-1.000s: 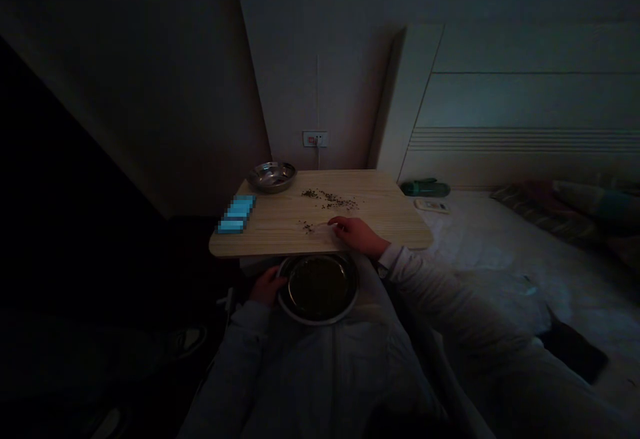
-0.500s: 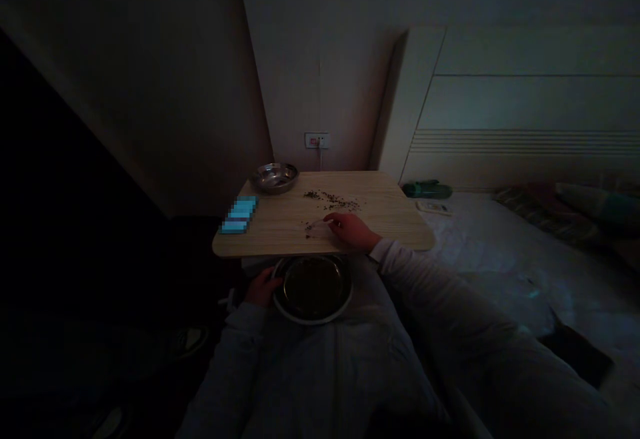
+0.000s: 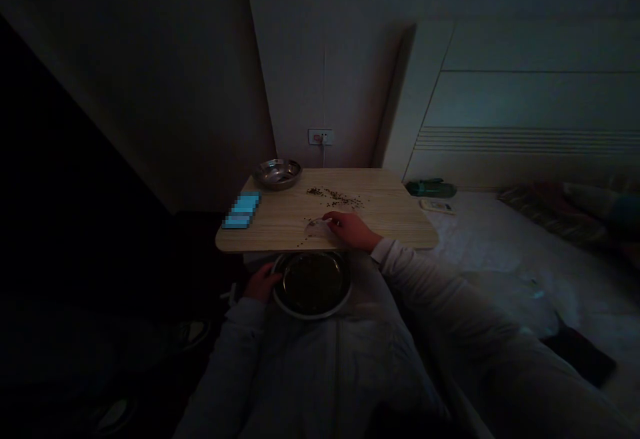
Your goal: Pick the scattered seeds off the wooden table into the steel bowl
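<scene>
Looking down in dim light, with a pale headboard [image 3: 525, 99] rising behind a bed [image 3: 475, 242] at right. Facing a wood-grained table [image 3: 270, 229] over the lap. Resting a round dark dish [image 3: 313, 316] on the lap, close by the table's near edge in this view. Noticing a metal bowl [image 3: 278, 185] occupying the far left corner. Reaching the right hand [image 3: 353, 231] across the near part, blocking sight of the wood beneath. Gripping the dish's left rim with the left hand [image 3: 261, 282]. Seeing a green bottle [image 3: 431, 189] lying beyond the table's right side, a pixelated bright screen [image 3: 242, 210] bordering the left, a pale remote [image 3: 437, 207] lying near the bottle. Pinching a thin clear piece [image 3: 317, 228] narrowly in the right fingers. Finding dark grains [image 3: 336, 197] scattering mid-table, some lying around the clear piece.
</scene>
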The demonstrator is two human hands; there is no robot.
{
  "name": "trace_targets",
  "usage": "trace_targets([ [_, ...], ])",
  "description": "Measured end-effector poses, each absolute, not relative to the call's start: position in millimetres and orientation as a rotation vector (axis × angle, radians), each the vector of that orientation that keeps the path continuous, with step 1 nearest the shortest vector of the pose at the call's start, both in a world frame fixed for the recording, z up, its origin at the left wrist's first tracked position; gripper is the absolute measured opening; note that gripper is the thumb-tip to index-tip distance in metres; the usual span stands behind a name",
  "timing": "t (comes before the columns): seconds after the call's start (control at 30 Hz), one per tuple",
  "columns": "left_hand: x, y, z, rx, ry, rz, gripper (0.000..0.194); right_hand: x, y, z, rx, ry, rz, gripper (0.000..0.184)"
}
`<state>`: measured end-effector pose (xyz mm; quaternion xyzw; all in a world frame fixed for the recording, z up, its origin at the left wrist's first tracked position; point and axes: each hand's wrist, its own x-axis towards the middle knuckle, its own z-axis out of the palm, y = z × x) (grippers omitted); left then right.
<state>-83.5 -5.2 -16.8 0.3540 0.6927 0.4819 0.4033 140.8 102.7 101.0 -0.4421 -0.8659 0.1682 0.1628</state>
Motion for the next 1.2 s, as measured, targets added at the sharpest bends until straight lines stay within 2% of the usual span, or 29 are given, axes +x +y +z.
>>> trace_targets([
  [0.73,-76.3,-15.0,11.3,0.827,1.638,1.274,0.027,142.3,103.8,92.1,-1.276,-2.442,0.495,0.031],
  [1.2,-78.0,-12.4,17.3,0.808,1.729,1.213,0.022,144.8,98.4,94.0,-1.265,-2.459,0.514,0.030],
])
